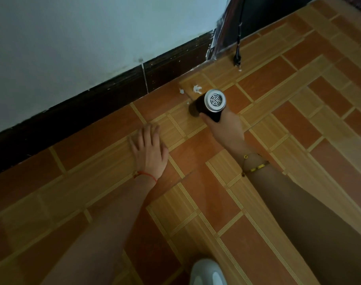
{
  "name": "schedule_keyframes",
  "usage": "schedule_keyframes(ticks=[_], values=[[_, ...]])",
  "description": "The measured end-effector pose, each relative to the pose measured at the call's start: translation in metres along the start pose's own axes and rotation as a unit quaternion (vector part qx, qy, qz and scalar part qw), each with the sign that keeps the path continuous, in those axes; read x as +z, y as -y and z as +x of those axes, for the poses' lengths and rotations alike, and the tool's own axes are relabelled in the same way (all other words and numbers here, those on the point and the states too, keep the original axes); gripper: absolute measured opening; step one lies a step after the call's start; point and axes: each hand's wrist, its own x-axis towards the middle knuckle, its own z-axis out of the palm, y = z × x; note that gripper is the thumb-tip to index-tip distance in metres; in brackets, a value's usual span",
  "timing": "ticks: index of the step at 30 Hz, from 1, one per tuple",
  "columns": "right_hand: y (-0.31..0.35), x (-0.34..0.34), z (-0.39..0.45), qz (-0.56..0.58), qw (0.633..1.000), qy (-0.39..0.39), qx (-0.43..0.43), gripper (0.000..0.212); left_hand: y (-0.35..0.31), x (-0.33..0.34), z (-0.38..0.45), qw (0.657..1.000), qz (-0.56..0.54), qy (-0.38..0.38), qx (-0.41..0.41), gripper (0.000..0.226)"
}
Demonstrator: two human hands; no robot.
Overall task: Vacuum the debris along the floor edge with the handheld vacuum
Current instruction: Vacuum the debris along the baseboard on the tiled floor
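The dark baseboard (105, 99) and the wall (82, 38) above it close off the far side of the floor (278, 140). A hanging cable (238, 44) and a striped upright edge (220, 38) crowd the corner past the white scraps (197, 88). Bare tiles lie open between the left hand (148, 150) and right hand (224, 124), and to the right.

Handheld vacuum (210, 105) nozzle end hidden behind body; white shoe (208, 272) cut off by bottom edge.

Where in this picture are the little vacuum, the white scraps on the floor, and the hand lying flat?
vacuum (213, 102): head view, on its round silver vented end cap.
white scraps (196, 88): head view, on the biggest scrap near the dark baseboard.
left hand (149, 149): head view, on the back of the hand.
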Motion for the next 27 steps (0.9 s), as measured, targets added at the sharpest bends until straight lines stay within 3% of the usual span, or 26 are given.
schedule_keyframes(ticks=[12, 16, 22, 27], values=[[0.000, 0.013, 0.029, 0.016, 0.999, -0.040, 0.004, 0.065, 0.003, 0.009, -0.001, 1.000, 0.008, -0.030, -0.002, 0.061], [-0.009, 0.005, 0.032, -0.006, 1.000, 0.006, -0.024, 0.062, 0.004, 0.009, -0.001, 0.999, 0.002, -0.033, 0.002, 0.059], [-0.009, 0.001, 0.038, -0.006, 0.996, -0.085, 0.017, 0.066, 0.003, 0.008, -0.001, 0.999, 0.003, -0.043, 0.000, 0.058], [-0.001, 0.001, 0.056, 0.002, 0.994, -0.103, 0.031, 0.069, 0.002, 0.008, -0.001, 0.999, 0.009, -0.042, -0.003, 0.059]])
